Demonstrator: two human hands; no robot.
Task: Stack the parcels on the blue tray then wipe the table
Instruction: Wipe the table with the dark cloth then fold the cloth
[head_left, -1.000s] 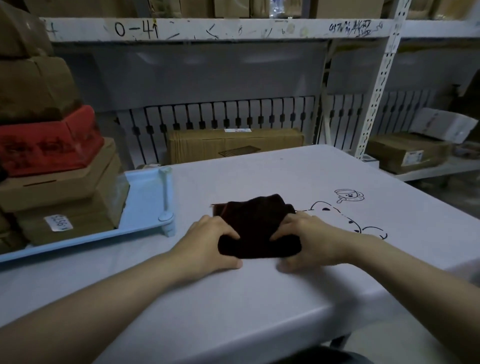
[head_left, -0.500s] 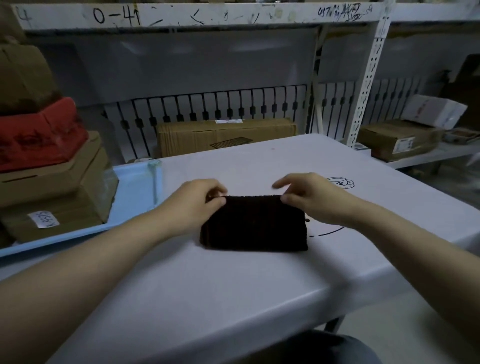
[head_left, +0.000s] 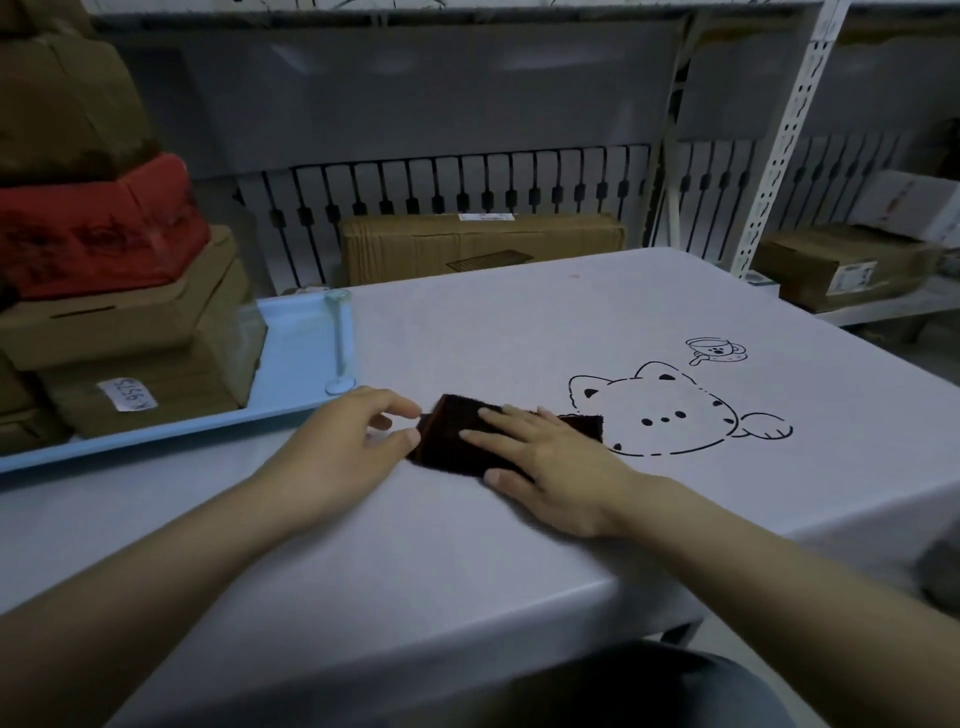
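- Since the earlier frame, the dark cloth (head_left: 457, 441) is seen folded smaller and shifted a little to the left, so that the cat drawing (head_left: 670, 410) printed on the table (head_left: 467, 561) is now uncovered.
- The right hand (head_left: 550, 467) is laid flat on top of the cloth, with the fingers straight and spread; nothing is gripped by it, the cloth is only pressed down.
- The left edge of the cloth is pinched by the left hand (head_left: 343, 457) between thumb and forefinger, while the other fingers are loosely curled.
- The cloth is placed on the table, just beside the near right corner of the blue tray (head_left: 296, 364).
- The parcels (head_left: 130, 322) are stacked on the blue tray at the left: brown cartons below, a red parcel (head_left: 93, 234) above them, one more brown parcel on top.
- A white label (head_left: 127, 394) with handwritten digits is seen on the lowest carton; the digits cannot be read with certainty.
- A small cup drawing (head_left: 717, 351) is printed above the cat.
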